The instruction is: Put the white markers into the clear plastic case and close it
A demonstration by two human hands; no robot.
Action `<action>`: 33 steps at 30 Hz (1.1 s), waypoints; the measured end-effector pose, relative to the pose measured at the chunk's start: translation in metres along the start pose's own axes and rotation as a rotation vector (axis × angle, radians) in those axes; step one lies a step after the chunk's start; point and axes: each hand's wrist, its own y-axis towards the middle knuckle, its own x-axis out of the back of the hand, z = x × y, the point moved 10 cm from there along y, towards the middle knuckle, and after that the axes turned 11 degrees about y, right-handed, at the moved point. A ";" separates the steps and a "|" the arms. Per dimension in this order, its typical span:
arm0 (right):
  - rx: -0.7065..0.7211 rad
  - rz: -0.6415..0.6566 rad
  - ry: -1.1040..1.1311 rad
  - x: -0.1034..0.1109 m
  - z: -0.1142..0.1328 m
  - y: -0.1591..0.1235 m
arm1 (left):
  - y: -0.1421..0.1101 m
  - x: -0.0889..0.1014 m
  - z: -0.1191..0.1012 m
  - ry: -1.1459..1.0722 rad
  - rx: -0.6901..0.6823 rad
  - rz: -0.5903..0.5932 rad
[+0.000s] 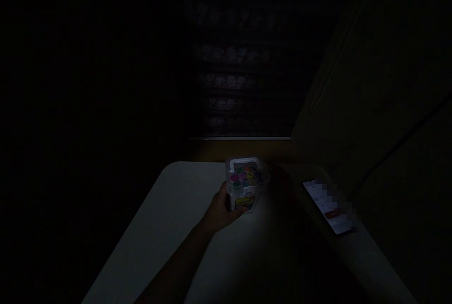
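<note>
My left hand [221, 212] reaches in from the lower left and is closed around the side of a clear plastic box [259, 186]. Its thumb lies across the front, near a yellow-and-dark label [244, 201]. The box stands upright at the far part of the table, with a white handle [243, 160] on its lid and a latch at the front. Through the lid show several small round-topped pieces [242, 176] in pink, green, yellow and orange; their kind is hard to make out. The fingers behind the box are hidden. My right hand is not visible.
The white table [169, 209] is dimly lit, with deep shadow over its right part. A phone [323, 205] with a lit screen lies near the right edge. Behind the table hangs a dark patterned blind or curtain [226, 54]. A dark cable [399, 141] runs along the right side.
</note>
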 end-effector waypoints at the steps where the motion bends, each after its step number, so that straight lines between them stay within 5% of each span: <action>1: 0.049 -0.039 0.061 0.008 0.005 0.002 | 0.001 0.002 0.001 0.008 0.012 -0.003; 8: 0.403 -0.237 0.431 0.062 0.049 -0.015 | 0.007 0.000 0.006 -0.103 0.061 0.002; 15: 0.644 -0.299 0.502 0.076 0.082 -0.032 | 0.011 0.002 -0.004 -0.081 -0.004 0.000; 33: 0.507 -0.315 0.635 0.076 0.083 -0.025 | 0.012 0.006 -0.006 -0.057 -0.008 -0.036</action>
